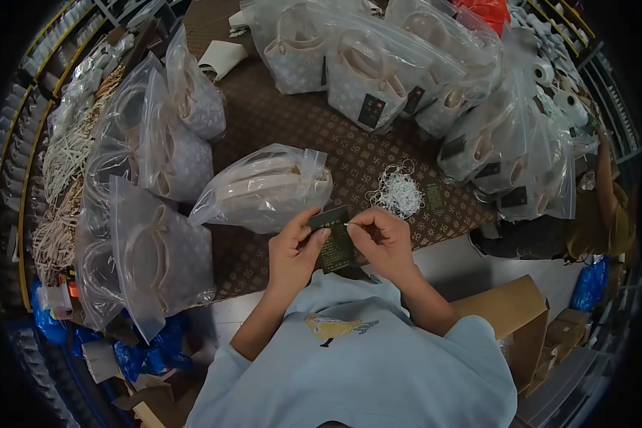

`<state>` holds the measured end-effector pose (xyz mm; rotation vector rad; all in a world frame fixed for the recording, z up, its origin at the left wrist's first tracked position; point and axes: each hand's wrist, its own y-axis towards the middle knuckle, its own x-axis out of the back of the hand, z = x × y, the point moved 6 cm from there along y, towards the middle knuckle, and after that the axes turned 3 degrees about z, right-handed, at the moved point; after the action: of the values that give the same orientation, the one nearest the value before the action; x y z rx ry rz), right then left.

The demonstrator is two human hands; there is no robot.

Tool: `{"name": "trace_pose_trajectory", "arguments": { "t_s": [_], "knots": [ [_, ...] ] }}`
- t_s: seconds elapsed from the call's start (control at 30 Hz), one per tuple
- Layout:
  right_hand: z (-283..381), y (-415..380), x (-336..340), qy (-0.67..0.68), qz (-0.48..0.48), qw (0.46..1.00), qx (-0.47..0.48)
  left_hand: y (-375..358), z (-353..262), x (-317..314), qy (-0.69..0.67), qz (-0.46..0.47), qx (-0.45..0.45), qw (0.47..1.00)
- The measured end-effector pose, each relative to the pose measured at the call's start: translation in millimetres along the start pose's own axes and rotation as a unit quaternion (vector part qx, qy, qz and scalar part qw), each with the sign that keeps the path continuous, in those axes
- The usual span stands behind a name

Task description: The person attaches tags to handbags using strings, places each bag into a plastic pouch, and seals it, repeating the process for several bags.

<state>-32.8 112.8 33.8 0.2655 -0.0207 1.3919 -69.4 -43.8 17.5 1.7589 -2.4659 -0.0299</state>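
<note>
Between my hands, over the table's near edge, is a dark green printed card (337, 250). My left hand (297, 246) grips its left side between thumb and fingers. At the card's upper right corner my right hand (380, 239) is pinched, with a tiny pale bit at the fingertips too small to name. A pile of white looped strings (398, 191) lies on the brown patterned table (264, 107) beyond my right hand. Beside the pile is another dark green card (434, 198). A plastic-bagged handbag (267, 187) lies on its side beyond my left hand.
Handbags in clear plastic stand at the left (160, 250), back (367, 78) and right (513, 157) of the table. White cords (64, 192) hang at far left. An open cardboard box (506, 314) is at lower right. Another person (599, 221) is at the far right.
</note>
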Motion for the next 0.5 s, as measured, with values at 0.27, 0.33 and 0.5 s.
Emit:
{"name": "trace_pose_trajectory", "arguments": {
  "t_s": [0.27, 0.33, 0.5],
  "knots": [
    [10.2, 4.3, -9.7, -0.099, -0.023, 0.994, 0.036, -6.4, -5.9, -2.8, 0.054, 0.025, -0.003, 0.998],
    [16.0, 3.5, -12.3, -0.131, -0.037, 0.988, 0.07, -7.7, -6.8, -3.4, 0.086, 0.027, -0.013, 0.996],
    [12.7, 2.9, -15.6, -0.174, -0.066, 0.978, 0.09, -8.7, -9.6, -4.6, 0.113, 0.014, -0.041, 0.993]
  ]
}}
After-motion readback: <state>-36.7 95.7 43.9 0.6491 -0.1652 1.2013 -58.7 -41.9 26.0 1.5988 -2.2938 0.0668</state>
